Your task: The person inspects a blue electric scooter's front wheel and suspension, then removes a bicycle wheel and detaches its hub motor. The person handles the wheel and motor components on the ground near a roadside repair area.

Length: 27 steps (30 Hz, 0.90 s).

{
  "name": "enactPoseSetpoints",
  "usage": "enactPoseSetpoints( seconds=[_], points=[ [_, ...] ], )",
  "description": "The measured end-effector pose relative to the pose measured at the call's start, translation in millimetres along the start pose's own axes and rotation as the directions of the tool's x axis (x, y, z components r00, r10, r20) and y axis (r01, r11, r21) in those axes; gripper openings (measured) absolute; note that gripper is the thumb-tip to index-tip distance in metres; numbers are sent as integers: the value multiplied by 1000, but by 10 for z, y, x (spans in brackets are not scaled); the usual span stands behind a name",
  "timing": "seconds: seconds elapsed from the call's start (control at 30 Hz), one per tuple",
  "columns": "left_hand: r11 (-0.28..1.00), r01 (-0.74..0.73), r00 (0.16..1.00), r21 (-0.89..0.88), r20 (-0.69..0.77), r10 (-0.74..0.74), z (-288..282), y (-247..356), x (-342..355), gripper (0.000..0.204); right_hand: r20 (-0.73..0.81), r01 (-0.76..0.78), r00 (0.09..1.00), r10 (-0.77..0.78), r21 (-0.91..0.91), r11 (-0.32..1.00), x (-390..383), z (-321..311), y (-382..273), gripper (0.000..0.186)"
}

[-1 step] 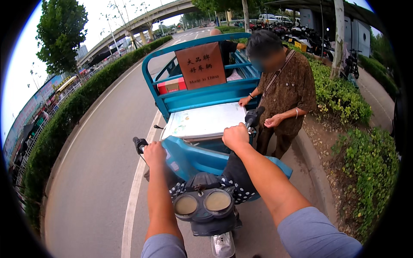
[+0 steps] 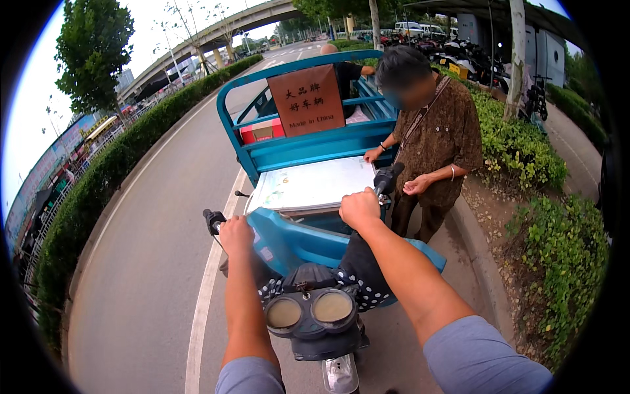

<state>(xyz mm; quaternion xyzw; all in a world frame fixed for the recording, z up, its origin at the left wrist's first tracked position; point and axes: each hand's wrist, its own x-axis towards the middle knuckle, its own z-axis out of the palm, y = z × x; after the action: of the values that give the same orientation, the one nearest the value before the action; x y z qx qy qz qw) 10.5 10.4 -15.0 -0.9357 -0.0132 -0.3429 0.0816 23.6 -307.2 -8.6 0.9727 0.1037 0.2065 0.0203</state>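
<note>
My left hand (image 2: pixel 236 234) is closed around the left part of the handlebar, just inside its black grip (image 2: pixel 213 221). On the other side my right hand (image 2: pixel 359 208) is closed on the bar, beside the right black grip (image 2: pixel 388 178). Both bars belong to a blue cargo tricycle (image 2: pixel 302 244), whose front faces me. Two round gauges (image 2: pixel 332 306) sit between my forearms. Black fabric with white dots (image 2: pixel 357 292) hangs around the gauges. My fingertips are mostly hidden behind the bar.
A person in a brown patterned shirt (image 2: pixel 446 125) stands at right, one hand on the white board (image 2: pixel 315 187). Behind are the blue cargo rails (image 2: pixel 230 111), a brown sign (image 2: pixel 306 102) and another person (image 2: pixel 348 75). A curb (image 2: pixel 482 256) and bushes (image 2: pixel 558 262) border the right.
</note>
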Motion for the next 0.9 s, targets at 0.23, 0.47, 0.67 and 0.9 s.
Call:
enactPoseSetpoints(
  seconds=[0.23,0.47,0.67,0.9],
  points=[
    [1000,14,997,14,75,-15,-17,30,13,10,28,5,1000,-4,-14,1000,-8,-31,11,19],
    [1000,-1,999,-2,40,1,-5,-10,24,13,65,-16,998,15,3,1000,-6,-81,-16,18],
    [1000,3,999,14,39,-4,12,0,28,11,55,-6,998,7,-10,1000,-1,-77,-4,18],
    [1000,9,999,17,31,-9,-12,40,33,10,18,-5,1000,5,2,1000,-1,-37,13,19]
  ],
)
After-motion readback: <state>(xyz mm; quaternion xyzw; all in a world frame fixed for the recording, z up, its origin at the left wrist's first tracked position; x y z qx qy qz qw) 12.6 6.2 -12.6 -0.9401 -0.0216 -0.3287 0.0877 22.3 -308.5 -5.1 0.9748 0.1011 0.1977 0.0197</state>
